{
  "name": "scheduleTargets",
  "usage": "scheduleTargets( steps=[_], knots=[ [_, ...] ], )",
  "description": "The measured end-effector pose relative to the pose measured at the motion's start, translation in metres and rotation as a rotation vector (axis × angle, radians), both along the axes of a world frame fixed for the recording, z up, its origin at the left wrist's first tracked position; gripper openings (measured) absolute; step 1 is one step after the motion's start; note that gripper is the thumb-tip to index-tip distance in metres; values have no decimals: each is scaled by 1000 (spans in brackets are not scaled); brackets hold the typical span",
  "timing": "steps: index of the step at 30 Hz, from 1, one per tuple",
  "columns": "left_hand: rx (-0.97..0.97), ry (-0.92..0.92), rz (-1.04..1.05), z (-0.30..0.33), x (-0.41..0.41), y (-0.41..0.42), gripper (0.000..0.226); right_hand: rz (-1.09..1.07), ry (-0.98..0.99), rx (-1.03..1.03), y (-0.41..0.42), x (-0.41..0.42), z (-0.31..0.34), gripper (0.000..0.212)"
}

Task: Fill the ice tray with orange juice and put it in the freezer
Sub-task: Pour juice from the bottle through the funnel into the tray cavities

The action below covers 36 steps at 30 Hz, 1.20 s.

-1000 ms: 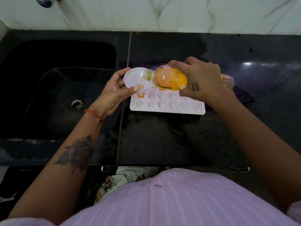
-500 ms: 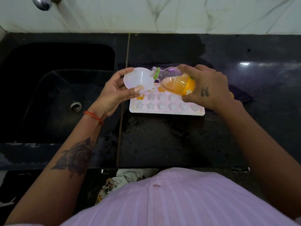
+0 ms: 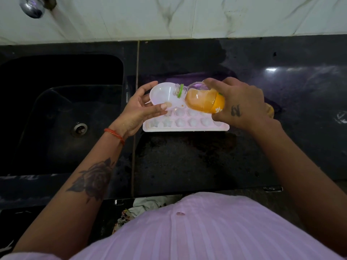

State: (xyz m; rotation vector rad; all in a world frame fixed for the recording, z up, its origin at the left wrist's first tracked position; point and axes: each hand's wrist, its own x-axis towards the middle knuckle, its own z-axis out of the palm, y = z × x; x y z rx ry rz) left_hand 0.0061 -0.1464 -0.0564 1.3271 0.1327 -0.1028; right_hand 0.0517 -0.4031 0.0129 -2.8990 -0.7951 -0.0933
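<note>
Tray [image 3: 185, 126] — pink, moulded cells, flat on the dark bench [image 3: 187, 166], long axis left to right, just right of the sink [image 3: 62, 117]. Funnel [image 3: 163, 95] — pale, over the tray's far-left corner, pinched at its rim by the left hand [image 3: 137, 111], thumb on the near edge, fingers [image 3: 148, 87] curled behind. Bottle [image 3: 202, 99] — part-full of orange juice, tipped with its neck leftward into the funnel, gripped round its base by the right hand [image 3: 240, 106]. Pouring turns on neck and funnel staying aligned above one cell. Far cells hidden under bottle and hands; fill level of cells indistinct; funnel spout not visible.
</note>
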Motion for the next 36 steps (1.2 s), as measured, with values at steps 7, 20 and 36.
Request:
scheduleTargets(
  steps=[7, 20, 36],
  knots=[
    [26, 7, -12, 2, 5, -1, 71, -2, -29, -80, 0, 5, 1, 80],
    [47, 8, -7, 1, 3, 2, 69, 22, -87, -157, 6, 9, 4, 76],
    [24, 8, -15, 9, 5, 3, 73, 1, 16, 39, 4, 7, 2, 84]
  ],
)
